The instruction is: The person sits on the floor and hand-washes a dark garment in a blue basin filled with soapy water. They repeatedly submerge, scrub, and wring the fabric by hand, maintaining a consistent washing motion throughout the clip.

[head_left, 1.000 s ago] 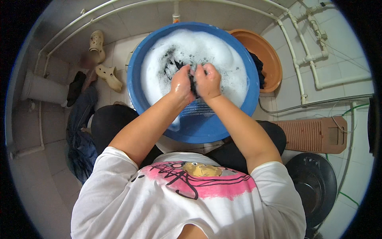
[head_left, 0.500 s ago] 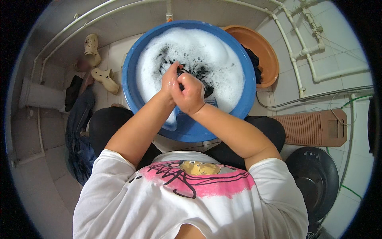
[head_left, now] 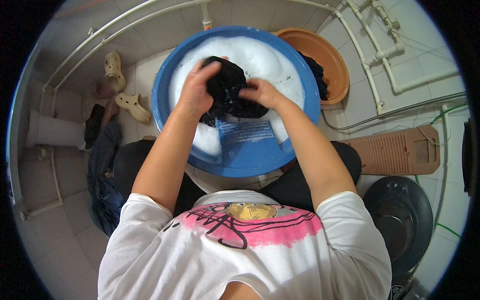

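A wet black cloth or garment [head_left: 227, 90] is bunched up over the suds in a large blue tub [head_left: 240, 162]. My left hand [head_left: 197, 90] is at its left side, thumb and fingers around that edge and somewhat blurred. On the right side my right hand [head_left: 261, 93] pinches the cloth between thumb and fingers. White foam [head_left: 272, 65] covers most of the water. Just below the cloth, the ribbed washboard [head_left: 246, 132] built into the tub's near side shows bare. What kind of garment it is cannot be made out.
An orange basin [head_left: 337, 65] with dark cloth [head_left: 314, 70] stands behind the tub at right. A brown washboard [head_left: 390, 152] and a black basin [head_left: 400, 220] lie at my right. Beige clogs [head_left: 132, 107] and dark clothing [head_left: 105, 175] are at left. White pipes [head_left: 372, 95] run along the walls.
My hands were clasped together over the dark cloth in the foam. They have moved apart, and the black cloth is now lifted and spread between them.
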A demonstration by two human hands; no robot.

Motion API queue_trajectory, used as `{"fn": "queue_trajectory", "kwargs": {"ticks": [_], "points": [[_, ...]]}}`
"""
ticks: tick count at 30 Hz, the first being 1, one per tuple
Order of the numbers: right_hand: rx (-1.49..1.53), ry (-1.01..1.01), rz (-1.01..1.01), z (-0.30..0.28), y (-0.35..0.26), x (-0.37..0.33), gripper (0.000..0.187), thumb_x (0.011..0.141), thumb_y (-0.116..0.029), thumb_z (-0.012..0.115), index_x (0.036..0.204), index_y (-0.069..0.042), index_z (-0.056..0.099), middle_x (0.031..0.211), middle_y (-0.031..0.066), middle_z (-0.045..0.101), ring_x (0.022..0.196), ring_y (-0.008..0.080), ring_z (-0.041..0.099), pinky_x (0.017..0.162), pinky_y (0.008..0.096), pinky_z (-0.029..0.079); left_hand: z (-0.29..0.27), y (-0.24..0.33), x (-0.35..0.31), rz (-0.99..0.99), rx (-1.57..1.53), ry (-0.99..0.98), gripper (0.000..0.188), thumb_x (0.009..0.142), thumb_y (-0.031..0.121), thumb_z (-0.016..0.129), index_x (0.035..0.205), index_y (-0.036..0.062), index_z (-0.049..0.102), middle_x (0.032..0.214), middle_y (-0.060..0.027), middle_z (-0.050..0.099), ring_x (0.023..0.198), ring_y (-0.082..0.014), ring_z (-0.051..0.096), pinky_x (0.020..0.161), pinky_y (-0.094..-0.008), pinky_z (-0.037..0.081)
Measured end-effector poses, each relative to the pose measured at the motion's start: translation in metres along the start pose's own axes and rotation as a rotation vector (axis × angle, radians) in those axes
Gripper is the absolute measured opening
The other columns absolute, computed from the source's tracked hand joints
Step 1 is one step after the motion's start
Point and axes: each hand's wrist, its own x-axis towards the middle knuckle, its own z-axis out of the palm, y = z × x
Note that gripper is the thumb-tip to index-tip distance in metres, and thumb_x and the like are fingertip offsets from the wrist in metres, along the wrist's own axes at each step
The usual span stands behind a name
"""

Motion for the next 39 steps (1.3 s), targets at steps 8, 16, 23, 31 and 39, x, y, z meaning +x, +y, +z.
{"fn": "queue_trajectory", "kwargs": {"ticks": [8,16,23,31,39], "points": [[0.534,0.247,-0.19,0.034,-0.067,0.0,0.033,0.064,-0.004,0.054,0.097,-0.003,0.054,0.086,0.0077,0.058,0.078,0.018,0.055,0.073,0.0297,0.045,-0.073,-0.046,0.025,-0.178,-0.167,0.538,0.024,0.083,0.03,0.056,0.084,0.0068,0.055,0.084,-0.0075,0.058,0.081,-0.0256,0.056,0.079,-0.0394,0.045],[-0.179,0.544,-0.42,0.065,-0.08,-0.019,0.019,0.071,-0.014,0.061,0.064,-0.003,0.046,0.063,0.0131,0.051,0.056,0.0295,0.052,0.053,0.0355,0.043,-0.021,-0.064,-0.009,-0.32,-0.277,0.208,0.045,0.083,0.044,0.047,0.102,0.0041,0.054,0.094,-0.0112,0.059,0.085,-0.0257,0.055,0.078,-0.0344,0.044],[-0.001,0.498,-0.488,0.079,-0.11,-0.038,0.014,0.073,-0.011,0.059,0.065,-0.004,0.05,0.066,0.0164,0.052,0.059,0.0349,0.051,0.051,0.0374,0.041,-0.05,-0.081,-0.002,-0.297,-0.155,0.282,0.03,0.084,0.035,0.048,0.074,0.0075,0.051,0.066,-0.0084,0.053,0.063,-0.0219,0.051,0.061,-0.0346,0.045],[-0.068,0.614,0.052,0.015,-0.033,0.017,0.037,0.083,-0.031,0.054,0.063,0.0,0.052,0.06,0.012,0.051,0.057,0.0203,0.049,0.056,0.0342,0.04,0.019,-0.058,-0.024,-0.433,0.737,0.157,0.044,0.072,0.029,0.067,0.102,-0.0004,0.056,0.097,-0.0057,0.059,0.089,-0.0169,0.053,0.083,-0.029,0.038],[-0.083,-0.006,-0.099,-0.003,0.027,0.012,0.04,0.074,-0.009,0.054,0.114,-0.007,0.051,0.111,0.0143,0.054,0.106,0.0258,0.049,0.091,0.032,0.038,-0.003,0.016,-0.006,-0.034,0.18,-0.228,0.027,0.072,0.002,0.049,0.099,0.0002,0.053,0.111,-0.016,0.054,0.102,-0.0287,0.052,0.091,-0.0363,0.039]]}}
